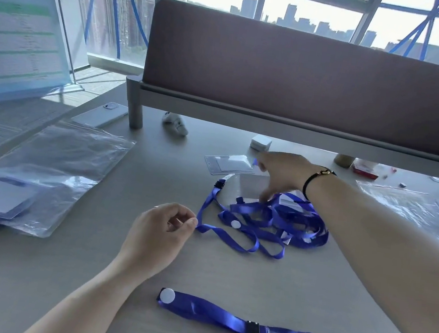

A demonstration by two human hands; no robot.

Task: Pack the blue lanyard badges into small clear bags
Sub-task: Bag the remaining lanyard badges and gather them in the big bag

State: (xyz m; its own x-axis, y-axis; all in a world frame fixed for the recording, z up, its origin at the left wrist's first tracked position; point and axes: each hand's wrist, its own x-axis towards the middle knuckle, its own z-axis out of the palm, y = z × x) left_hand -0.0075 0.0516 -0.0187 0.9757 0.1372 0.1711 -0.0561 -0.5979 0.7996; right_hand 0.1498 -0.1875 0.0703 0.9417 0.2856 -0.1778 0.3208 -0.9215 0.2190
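A: Where are the lanyards?
B: Tangled pile (275,219) of blue straps mid-desk, w/ a white round button showing on it. One strap loops out twd the near-left. A folded lanyard (244,323) lies apart, nearer the person – white button at its left end, black buckle & clear tab twd the right.

A: Left hand?
B: Left hand (161,231) has fingers curled, thumb & forefinger pinching the end of that loose strap, just left of the pile.

A: Right hand?
B: Right hand (279,172) reaches over the far side of the pile, fingers hanging down into the straps. Blurred, so can't tell if it grips anything. Black band on the wrist.

A: Badge holder?
B: Clear holder (230,162) flat on the desk, just beyond the pile, next to the right hand's fingers.

A: Bags?
B: Big clear bag (51,171) at left, w/ a stack of badges inside at its near end. More clear plastic (415,208) at far right, under the forearm's far side.

A: Rest?
B: Grey desk (82,288). Brown divider (309,77) on grey legs across the back. Phone (101,116) face-down at left, small white box (260,143) under the divider, red box (364,169) to its right. Printed sign (21,20) stands far left. Windows w/ city skyline behind.
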